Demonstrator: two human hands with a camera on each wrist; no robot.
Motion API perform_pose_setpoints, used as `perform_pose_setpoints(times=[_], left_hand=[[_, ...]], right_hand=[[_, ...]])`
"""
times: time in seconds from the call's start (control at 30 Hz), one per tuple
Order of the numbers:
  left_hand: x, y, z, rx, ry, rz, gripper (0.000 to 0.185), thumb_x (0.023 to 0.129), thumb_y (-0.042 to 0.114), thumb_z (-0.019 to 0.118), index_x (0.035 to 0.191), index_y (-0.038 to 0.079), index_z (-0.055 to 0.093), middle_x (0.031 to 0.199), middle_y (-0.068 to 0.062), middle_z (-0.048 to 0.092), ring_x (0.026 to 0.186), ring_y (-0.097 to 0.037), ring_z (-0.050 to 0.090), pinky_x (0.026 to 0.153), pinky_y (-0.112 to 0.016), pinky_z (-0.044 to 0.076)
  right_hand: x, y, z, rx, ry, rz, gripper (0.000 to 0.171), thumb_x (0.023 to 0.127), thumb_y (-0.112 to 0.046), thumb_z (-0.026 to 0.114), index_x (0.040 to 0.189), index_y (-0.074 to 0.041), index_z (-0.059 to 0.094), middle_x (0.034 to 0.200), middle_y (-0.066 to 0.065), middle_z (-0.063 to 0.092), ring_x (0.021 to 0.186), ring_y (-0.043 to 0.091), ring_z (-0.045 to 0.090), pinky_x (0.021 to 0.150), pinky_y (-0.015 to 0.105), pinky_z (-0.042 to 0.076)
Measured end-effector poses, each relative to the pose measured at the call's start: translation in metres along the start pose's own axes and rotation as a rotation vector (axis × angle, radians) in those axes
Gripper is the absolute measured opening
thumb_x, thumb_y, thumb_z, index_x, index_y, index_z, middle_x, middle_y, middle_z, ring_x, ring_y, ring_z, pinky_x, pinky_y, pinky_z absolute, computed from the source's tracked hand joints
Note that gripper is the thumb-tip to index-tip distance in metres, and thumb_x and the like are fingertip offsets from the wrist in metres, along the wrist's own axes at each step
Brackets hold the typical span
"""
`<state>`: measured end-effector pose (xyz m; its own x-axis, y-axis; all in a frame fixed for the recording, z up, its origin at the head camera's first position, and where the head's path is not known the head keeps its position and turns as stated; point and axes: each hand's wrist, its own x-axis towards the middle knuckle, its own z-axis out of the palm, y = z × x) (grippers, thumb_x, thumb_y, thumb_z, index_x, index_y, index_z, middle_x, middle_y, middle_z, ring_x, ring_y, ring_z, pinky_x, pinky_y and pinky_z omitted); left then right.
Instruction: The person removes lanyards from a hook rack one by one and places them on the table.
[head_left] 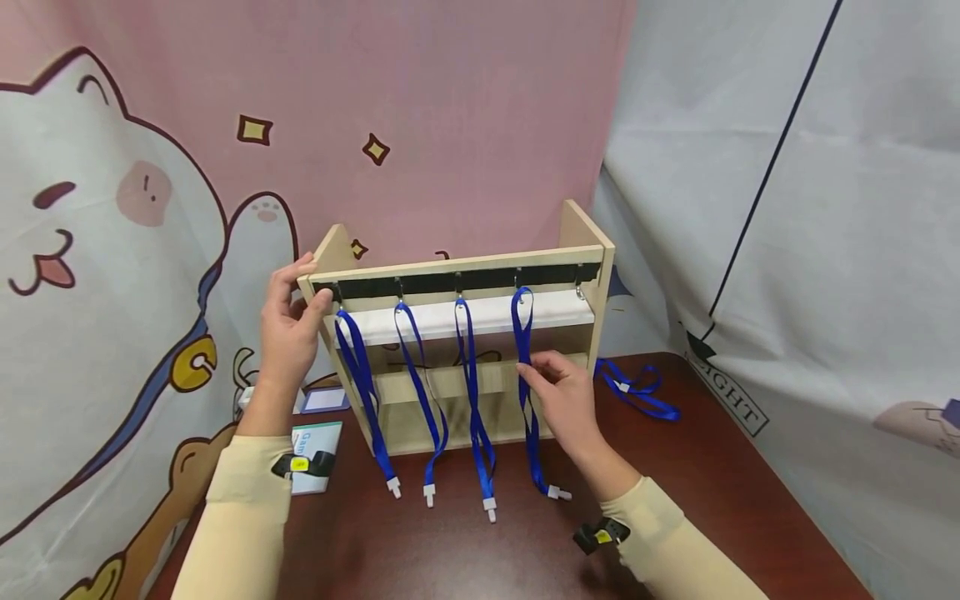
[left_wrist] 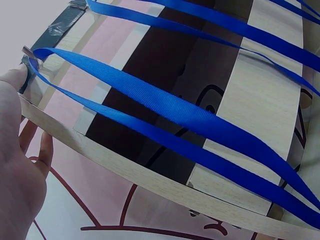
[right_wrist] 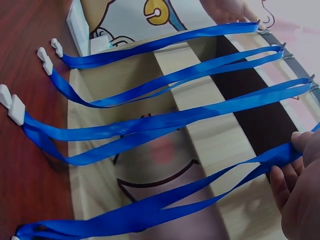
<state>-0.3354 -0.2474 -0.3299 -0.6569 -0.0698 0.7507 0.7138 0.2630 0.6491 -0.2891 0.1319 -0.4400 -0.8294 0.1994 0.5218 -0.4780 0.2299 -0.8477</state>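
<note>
Head view, count: four blue lanyards [head_left: 472,375] hang from hooks on a black strip across the top of one wooden rack [head_left: 585,250]; a fifth lanyard [head_left: 637,390] lies loose on the counter [head_left: 712,500], right of the rack. The rightmost hook is bare.
Head view, left hand [head_left: 288,329]: fingers and thumb curled round the rack's top left corner, gripping it.
Head view, right hand [head_left: 566,400]: thumb and fingers pinch the fourth lanyard [head_left: 522,333] partway down its strap.
Left wrist view: shows up close the thumb on the rack's corner edge beside the first lanyard [left_wrist: 150,100] and its hook; the right hand is out of sight.
Right wrist view: white clips [right_wrist: 15,107] at the strap ends lie toward the counter; fingertips [right_wrist: 302,142] grasp the nearest strap; the other hand shows at the top edge.
</note>
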Motion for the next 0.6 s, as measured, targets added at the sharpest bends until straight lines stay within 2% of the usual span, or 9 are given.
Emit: perform_pose_setpoints(times=[0.17, 0.27, 0.43, 0.6], left_hand=[[0.000, -0.001, -0.001, -0.007, -0.003, 0.002, 0.043, 0.108, 0.006, 0.070, 0.151, 0.008, 0.062, 0.166, 0.000, 0.050, 0.144, -0.024, 0.051, 0.104, -0.032, 0.047], [0.001, -0.002, -0.001, -0.004, -0.006, 0.003, 0.043, 0.109, 0.007, 0.069, 0.151, 0.009, 0.062, 0.167, 0.000, 0.050, 0.143, -0.024, 0.051, 0.104, -0.032, 0.047], [0.001, -0.002, -0.001, -0.009, -0.013, 0.001, 0.043, 0.109, 0.007, 0.069, 0.151, 0.009, 0.061, 0.167, -0.001, 0.049, 0.142, -0.024, 0.051, 0.104, -0.032, 0.048], [0.001, -0.002, -0.002, -0.007, -0.012, -0.010, 0.043, 0.110, 0.008, 0.069, 0.152, 0.010, 0.061, 0.168, -0.003, 0.048, 0.144, -0.025, 0.051, 0.104, -0.033, 0.048]], right_hand=[[0.007, -0.011, -0.005, 0.016, -0.015, -0.036, 0.007, 0.097, 0.000, 0.084, 0.100, 0.006, 0.081, 0.094, 0.017, 0.079, 0.078, 0.013, 0.065, 0.068, 0.018, 0.047], [0.010, -0.016, -0.010, 0.024, -0.027, -0.072, 0.005, 0.098, 0.000, 0.082, 0.102, 0.000, 0.084, 0.096, 0.011, 0.081, 0.079, 0.013, 0.065, 0.066, 0.019, 0.047], [0.014, -0.025, -0.020, 0.019, -0.047, -0.119, 0.015, 0.101, -0.003, 0.079, 0.105, -0.015, 0.087, 0.095, 0.000, 0.080, 0.075, 0.017, 0.063, 0.058, 0.023, 0.041], [0.018, -0.033, -0.028, 0.020, -0.056, -0.151, 0.016, 0.101, -0.003, 0.079, 0.104, -0.017, 0.087, 0.096, -0.002, 0.081, 0.077, 0.017, 0.067, 0.062, 0.022, 0.047]])
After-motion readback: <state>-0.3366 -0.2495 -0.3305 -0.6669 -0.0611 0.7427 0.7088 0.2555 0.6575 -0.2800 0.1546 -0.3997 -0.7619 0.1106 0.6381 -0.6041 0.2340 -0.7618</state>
